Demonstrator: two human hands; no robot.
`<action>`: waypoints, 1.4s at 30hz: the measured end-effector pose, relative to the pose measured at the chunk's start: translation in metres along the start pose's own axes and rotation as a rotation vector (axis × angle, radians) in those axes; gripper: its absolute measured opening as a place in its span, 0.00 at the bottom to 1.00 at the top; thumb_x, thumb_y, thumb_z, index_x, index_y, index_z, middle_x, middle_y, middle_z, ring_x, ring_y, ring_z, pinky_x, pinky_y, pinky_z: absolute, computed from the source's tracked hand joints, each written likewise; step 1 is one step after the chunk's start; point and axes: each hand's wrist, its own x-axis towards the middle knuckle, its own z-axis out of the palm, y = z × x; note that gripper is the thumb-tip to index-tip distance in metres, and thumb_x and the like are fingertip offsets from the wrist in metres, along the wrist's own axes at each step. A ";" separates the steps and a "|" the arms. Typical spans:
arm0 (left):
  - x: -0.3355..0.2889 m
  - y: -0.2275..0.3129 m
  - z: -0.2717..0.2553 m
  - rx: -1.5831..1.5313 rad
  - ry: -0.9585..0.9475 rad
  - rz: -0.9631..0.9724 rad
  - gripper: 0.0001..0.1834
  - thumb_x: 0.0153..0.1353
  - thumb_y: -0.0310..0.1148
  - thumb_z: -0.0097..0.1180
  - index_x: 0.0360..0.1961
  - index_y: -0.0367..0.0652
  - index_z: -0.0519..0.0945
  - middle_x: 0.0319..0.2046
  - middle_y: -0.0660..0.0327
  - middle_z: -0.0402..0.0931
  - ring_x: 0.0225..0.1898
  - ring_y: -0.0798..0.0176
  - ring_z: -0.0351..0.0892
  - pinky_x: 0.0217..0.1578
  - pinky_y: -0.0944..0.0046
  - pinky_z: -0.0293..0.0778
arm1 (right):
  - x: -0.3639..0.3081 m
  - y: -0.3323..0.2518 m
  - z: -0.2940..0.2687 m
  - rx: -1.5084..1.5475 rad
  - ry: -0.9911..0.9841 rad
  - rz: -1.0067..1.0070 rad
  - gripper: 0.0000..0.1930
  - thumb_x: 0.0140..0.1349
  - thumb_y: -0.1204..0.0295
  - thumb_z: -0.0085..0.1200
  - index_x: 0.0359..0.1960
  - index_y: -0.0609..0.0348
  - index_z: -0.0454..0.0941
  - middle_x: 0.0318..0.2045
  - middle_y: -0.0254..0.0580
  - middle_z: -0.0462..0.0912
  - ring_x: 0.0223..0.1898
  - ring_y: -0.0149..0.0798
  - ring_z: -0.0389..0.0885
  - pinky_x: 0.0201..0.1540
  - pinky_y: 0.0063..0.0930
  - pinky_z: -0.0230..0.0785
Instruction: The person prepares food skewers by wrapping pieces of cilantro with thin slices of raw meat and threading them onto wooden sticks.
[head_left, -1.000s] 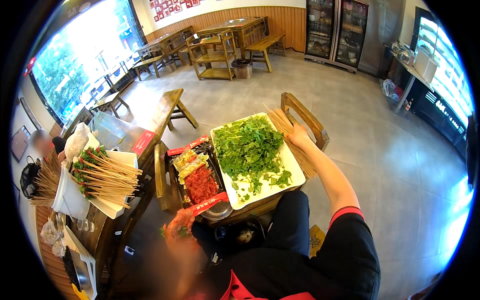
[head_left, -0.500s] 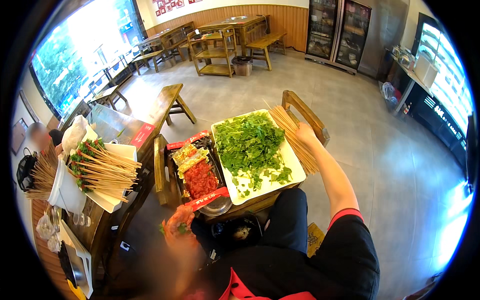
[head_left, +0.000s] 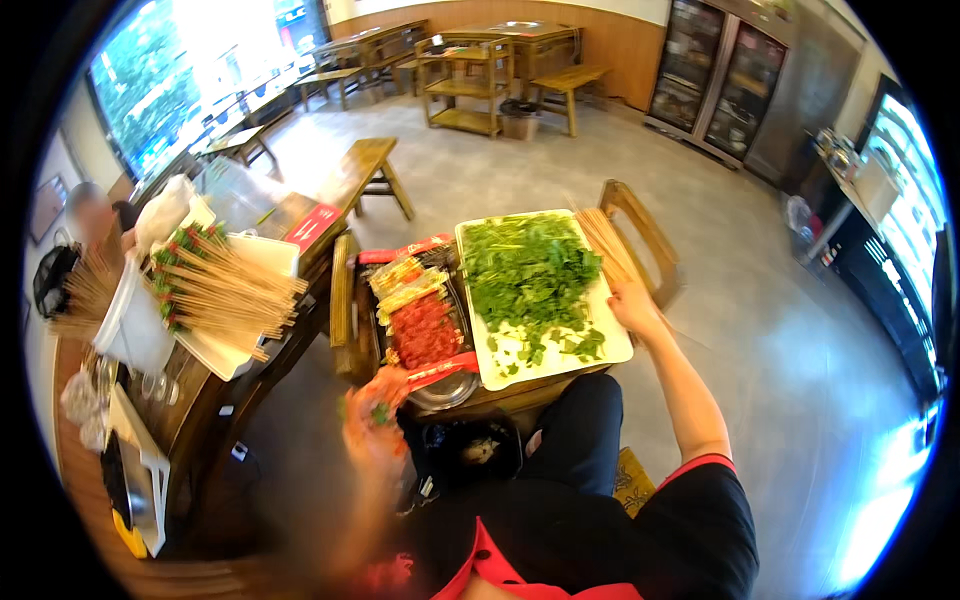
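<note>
My left hand (head_left: 375, 425), blurred and stained reddish, is closed around something red with green leaves (head_left: 380, 413) showing, just left of the packet tray's near end. My right hand (head_left: 630, 305) has its fingers closed on the bundle of bamboo skewers (head_left: 605, 245) beside the white tray's right edge; how many it grips is hidden. Chopped green herbs, likely cilantro (head_left: 530, 270), heap up on that white tray (head_left: 505, 368). To its left, a dark tray (head_left: 463, 325) bears red minced or sliced meat (head_left: 425, 330) and yellowish packets (head_left: 402, 285).
At left, a wooden table (head_left: 205, 410) carries a white tray (head_left: 282, 258) of finished-looking skewers (head_left: 235, 290) and a white bucket (head_left: 140, 310). A person (head_left: 95, 225) sits beyond. A black bin (head_left: 470, 447) stands between my legs. A wooden chair back (head_left: 645, 240) rises behind the skewers.
My right hand has drawn nearer along the skewers. The left hand has risen toward the meat tray. The whole view has shifted, moving the scene rightward in the picture.
</note>
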 end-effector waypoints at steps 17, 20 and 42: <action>0.134 -0.060 -0.014 1.558 -0.329 0.297 0.14 0.44 0.20 0.50 0.36 0.37 0.77 0.30 0.46 0.75 0.34 0.47 0.75 0.39 0.55 0.70 | -0.004 -0.005 -0.005 0.089 0.004 -0.153 0.06 0.53 0.75 0.49 0.28 0.67 0.73 0.28 0.61 0.75 0.36 0.59 0.74 0.37 0.45 0.65; 0.138 -0.068 -0.003 1.785 -0.495 0.385 0.07 0.44 0.22 0.51 0.27 0.38 0.77 0.25 0.47 0.75 0.32 0.46 0.75 0.37 0.55 0.71 | -0.011 -0.013 -0.013 0.069 0.125 -0.148 0.08 0.54 0.72 0.50 0.29 0.67 0.73 0.28 0.61 0.76 0.35 0.59 0.74 0.37 0.45 0.65; 0.154 -0.072 -0.025 1.470 -0.140 -0.387 0.06 0.48 0.28 0.54 0.26 0.38 0.80 0.25 0.53 0.79 0.27 0.52 0.77 0.29 0.56 0.73 | 0.006 -0.070 0.045 -0.092 0.131 -0.705 0.04 0.49 0.78 0.50 0.28 0.61 0.73 0.30 0.43 0.72 0.39 0.45 0.72 0.39 0.36 0.68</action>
